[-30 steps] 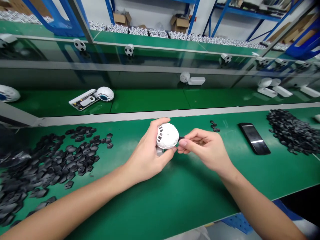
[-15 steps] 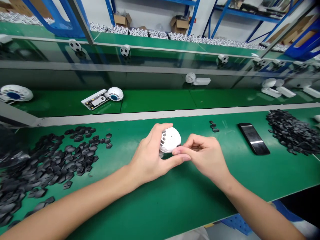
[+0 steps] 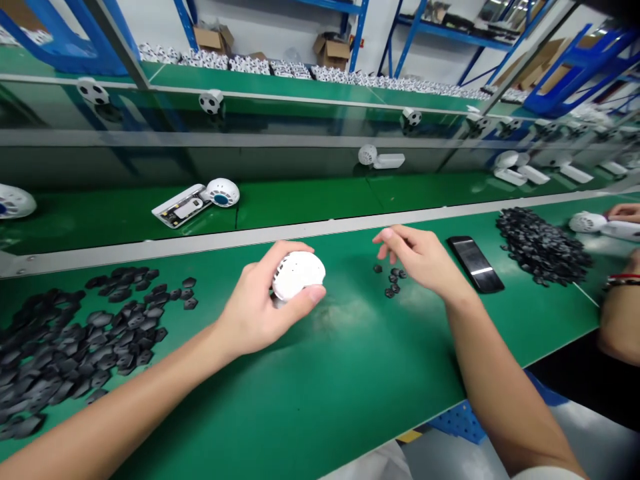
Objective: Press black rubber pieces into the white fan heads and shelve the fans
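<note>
A person's two bare hands are over a green worktable (image 3: 320, 393). The left hand (image 3: 257, 300), left of centre, has its fingers clamped on a white rounded part (image 3: 295, 272), with the thumb along the near right edge and the other fingers round the left and far sides. The part is held up off the table, and dark slots show along its left edge.

The right hand (image 3: 417, 257) is apart from it, to the right, hovering by a few small black pieces (image 3: 393, 287). Its thumb and forefinger tips are close together; whether anything is between them, I cannot tell.

The work looks partway along. The visible face of the white part is plain, with no black piece on it; the thumb hides some of the edge, so anything fitted there cannot be judged. Much appears to be left: a broad heap of black pieces (image 3: 107, 333) lies on the left, and a dense dark pile (image 3: 540, 243) on the right, beyond a black phone-like slab (image 3: 475, 265).

On the far green strip (image 3: 300, 200), a white unit (image 3: 183, 205) lies with its circuitry exposed, apparently unfinished too.
</note>
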`<state>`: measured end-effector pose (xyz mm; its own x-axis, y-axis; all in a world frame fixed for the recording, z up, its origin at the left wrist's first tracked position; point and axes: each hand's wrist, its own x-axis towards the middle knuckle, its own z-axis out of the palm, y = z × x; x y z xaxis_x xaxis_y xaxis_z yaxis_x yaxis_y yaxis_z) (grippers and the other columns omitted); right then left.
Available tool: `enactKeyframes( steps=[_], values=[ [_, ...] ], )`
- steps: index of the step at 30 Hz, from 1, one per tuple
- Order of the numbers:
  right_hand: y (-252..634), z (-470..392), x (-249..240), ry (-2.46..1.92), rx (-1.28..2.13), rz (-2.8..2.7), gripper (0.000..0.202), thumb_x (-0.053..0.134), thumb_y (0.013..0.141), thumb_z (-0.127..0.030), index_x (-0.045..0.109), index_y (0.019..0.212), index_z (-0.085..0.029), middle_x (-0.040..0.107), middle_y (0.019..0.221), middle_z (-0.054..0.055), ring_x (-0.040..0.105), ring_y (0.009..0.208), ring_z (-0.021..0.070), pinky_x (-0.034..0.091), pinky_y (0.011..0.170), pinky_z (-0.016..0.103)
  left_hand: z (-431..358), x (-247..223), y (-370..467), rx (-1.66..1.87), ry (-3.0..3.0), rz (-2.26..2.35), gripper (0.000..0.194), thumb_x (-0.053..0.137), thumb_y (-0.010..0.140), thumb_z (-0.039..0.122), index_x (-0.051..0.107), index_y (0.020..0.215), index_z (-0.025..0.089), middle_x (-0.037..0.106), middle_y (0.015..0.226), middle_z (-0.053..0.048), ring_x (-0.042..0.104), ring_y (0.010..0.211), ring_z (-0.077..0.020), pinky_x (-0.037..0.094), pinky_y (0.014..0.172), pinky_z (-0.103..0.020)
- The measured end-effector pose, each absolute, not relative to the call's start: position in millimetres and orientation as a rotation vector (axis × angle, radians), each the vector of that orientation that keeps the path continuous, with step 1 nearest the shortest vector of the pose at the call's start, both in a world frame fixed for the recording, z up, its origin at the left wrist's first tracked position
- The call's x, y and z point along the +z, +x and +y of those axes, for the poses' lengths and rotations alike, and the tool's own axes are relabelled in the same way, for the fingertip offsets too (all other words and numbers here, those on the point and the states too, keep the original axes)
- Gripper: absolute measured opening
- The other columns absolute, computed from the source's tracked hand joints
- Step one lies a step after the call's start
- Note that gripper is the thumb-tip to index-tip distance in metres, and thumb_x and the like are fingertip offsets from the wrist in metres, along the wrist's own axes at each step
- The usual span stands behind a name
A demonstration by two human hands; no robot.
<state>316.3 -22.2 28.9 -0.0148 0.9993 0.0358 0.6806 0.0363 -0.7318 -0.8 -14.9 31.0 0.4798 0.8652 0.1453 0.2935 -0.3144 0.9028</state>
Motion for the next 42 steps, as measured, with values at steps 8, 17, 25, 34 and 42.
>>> enactKeyframes(
  steps=[8,17,25,34,42],
  values=[
    [351,-7,3,-1.887,0.893,-2.177,0.029,0.07,0.091,-0.048,0.074,0.102,-0.022,0.073,0.089,0.003,0.066,0.082,0.0193,0.047,0.072,0.031,6,21,-10,0.915,1.387,0.795,0.044,0.064,0.099,0.051,0.054,0.131,0.022,0.073,0.103,-0.007,0.073,0.072,-0.0214,0.057,0.065,-0.032],
    [344,-10,2,-1.73,1.061,-2.144,0.027,0.063,0.097,-0.048,0.066,0.095,-0.021,0.065,0.075,0.001,0.059,0.07,0.0164,0.044,0.064,0.028,27,23,-30,0.949,1.799,1.141,0.046,0.056,0.101,0.062,0.063,0.107,0.017,0.064,0.092,-0.004,0.056,0.081,-0.0185,0.043,0.074,-0.029],
    [309,-21,0,-1.62,1.25,-1.955,0.035,0.075,0.091,-0.058,0.077,0.095,-0.024,0.079,0.091,0.003,0.075,0.085,0.0222,0.056,0.071,0.03,15,14,-22,1.188,1.506,0.905,0.053,0.065,0.093,0.061,0.052,0.131,0.026,0.061,0.11,-0.005,0.059,0.09,-0.0194,0.05,0.078,-0.028],
    [302,-21,-10,-1.627,1.218,-1.938,0.035,0.073,0.092,-0.061,0.08,0.101,-0.028,0.082,0.101,0.001,0.078,0.096,0.0249,0.06,0.085,0.034,9,8,2,1.037,0.938,0.817,0.054,0.043,0.104,0.067,0.034,0.144,0.031,0.058,0.123,-0.008,0.071,0.087,-0.0241,0.062,0.081,-0.045],
    [299,-22,-7,-1.65,1.19,-1.953,0.033,0.07,0.095,-0.061,0.08,0.101,-0.03,0.081,0.102,-0.002,0.077,0.096,0.0225,0.059,0.084,0.032,6,-8,-1,1.093,1.052,0.752,0.052,0.066,0.1,0.045,0.04,0.142,0.031,0.058,0.122,-0.005,0.073,0.08,-0.0184,0.065,0.075,-0.038]
  ],
)
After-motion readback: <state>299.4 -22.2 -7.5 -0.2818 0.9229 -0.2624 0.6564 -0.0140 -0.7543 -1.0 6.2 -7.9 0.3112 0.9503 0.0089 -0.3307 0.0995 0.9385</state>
